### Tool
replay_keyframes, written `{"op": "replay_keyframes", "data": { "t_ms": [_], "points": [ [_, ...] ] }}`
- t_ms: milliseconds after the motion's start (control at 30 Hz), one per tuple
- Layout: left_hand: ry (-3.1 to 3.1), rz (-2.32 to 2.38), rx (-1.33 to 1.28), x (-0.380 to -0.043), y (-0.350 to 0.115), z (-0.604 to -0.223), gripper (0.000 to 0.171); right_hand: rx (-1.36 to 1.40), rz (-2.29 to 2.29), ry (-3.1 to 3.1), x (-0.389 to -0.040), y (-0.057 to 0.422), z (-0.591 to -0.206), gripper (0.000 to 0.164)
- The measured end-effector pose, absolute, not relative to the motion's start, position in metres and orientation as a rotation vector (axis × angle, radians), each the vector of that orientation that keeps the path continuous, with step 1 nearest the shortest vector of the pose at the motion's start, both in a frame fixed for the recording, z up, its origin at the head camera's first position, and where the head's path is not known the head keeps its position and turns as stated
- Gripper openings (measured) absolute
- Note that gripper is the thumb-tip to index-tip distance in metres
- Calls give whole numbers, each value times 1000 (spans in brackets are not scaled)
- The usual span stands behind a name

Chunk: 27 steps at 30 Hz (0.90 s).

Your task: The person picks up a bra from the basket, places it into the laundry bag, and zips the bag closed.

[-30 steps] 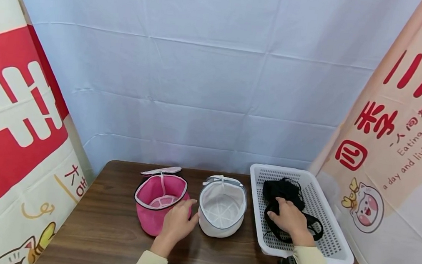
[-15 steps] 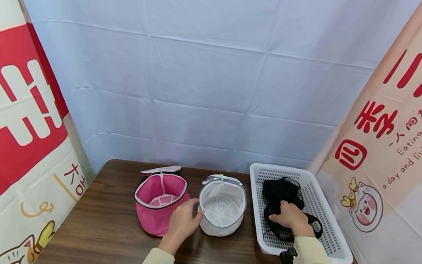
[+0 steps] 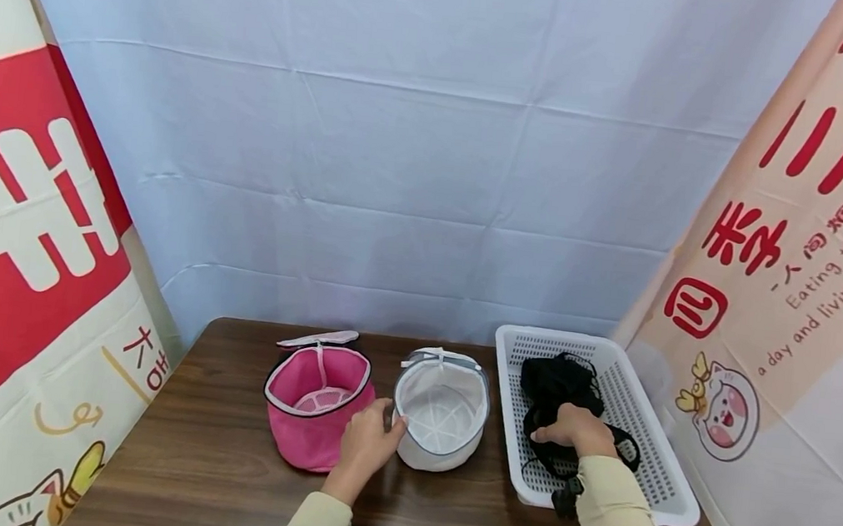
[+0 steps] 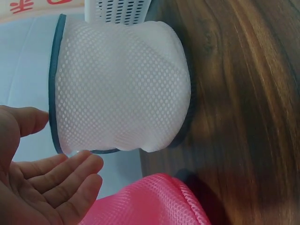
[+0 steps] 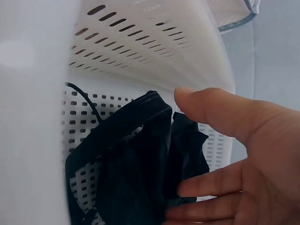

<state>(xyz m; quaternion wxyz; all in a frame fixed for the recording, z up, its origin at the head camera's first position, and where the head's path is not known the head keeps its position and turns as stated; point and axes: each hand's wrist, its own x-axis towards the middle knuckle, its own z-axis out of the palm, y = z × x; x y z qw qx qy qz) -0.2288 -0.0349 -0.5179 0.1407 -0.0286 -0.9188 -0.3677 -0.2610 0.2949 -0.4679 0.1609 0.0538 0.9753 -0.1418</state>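
Observation:
A white mesh laundry bag (image 3: 441, 411) with a grey-blue rim stands upright, its top unzipped. My left hand (image 3: 368, 444) is at its left side; in the left wrist view the thumb tip (image 4: 35, 120) is right at the rim, and the fingers (image 4: 79, 180) extend loosely just below it. Black clothing with thin straps (image 5: 136, 164) lies bunched in a white perforated basket (image 3: 664, 451). Over this clothing my right hand (image 3: 580, 431) reaches down, thumb and fingers spread apart. Some of its fingertips are hidden behind the dark cloth in the right wrist view.
A pink mesh laundry bag (image 3: 308, 437), also unzipped with its lid folded back, stands left of the white one. All stand on a dark wooden table (image 3: 210, 445). A pale blue cloth (image 3: 401, 153) hangs behind, with printed cloths at both sides.
My left hand has moved right, from beside the pink bag to the rim of the white one. My right hand has shifted slightly lower over the black clothing.

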Motion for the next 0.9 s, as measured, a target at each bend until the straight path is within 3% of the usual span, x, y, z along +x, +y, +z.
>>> {"op": "replay_keyframes", "data": {
  "t_ms": [367, 633, 900],
  "points": [
    [-2619, -1087, -131, -229, -31, -519, 39, 199, -350, 2777, -266, 287, -478, 61],
    [-2626, -1092, -130, -230, -29, -517, 36, 194, -300, 2784, -270, 284, -484, 29],
    [-2628, -1107, -156, -229, -27, -516, 36, 133, -358, 2742, -272, 281, -473, 33]
  ]
}}
